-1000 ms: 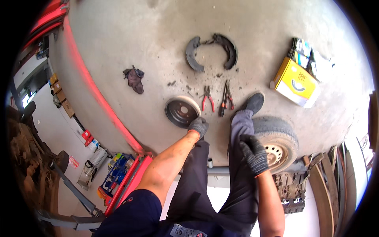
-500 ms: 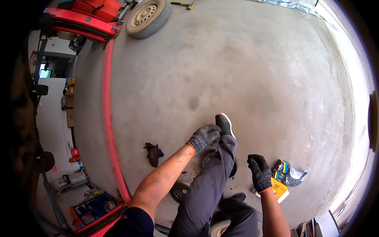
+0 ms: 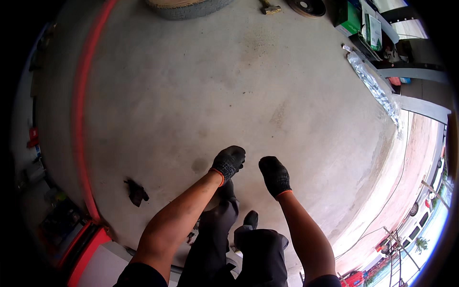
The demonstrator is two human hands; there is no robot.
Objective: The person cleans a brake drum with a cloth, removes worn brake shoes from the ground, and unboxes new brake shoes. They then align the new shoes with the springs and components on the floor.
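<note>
My left hand (image 3: 229,160), in a dark knitted glove with an orange cuff, is held out above the concrete floor with its fingers curled closed. Just to its right, my right hand (image 3: 274,176) in a matching glove is also closed, knuckles forward. The two hands are a little apart, and nothing shows between the fingers of either one. Below them are my legs and dark shoes (image 3: 251,219). A crumpled dark cloth (image 3: 137,192) lies on the floor to the left of my left forearm.
A red rail (image 3: 80,110) runs along the left side. At the far edge are a tyre (image 3: 191,10), a hammer (image 3: 271,8) and a dark round brake drum (image 3: 308,6). A green box (image 3: 349,20) and a silvery foil strip (image 3: 373,83) sit far right; vehicles stand outside.
The view has turned right and my stance has shifted. My hands have come closer together in front of me. The boxes that were near my right hand are out of sight.
</note>
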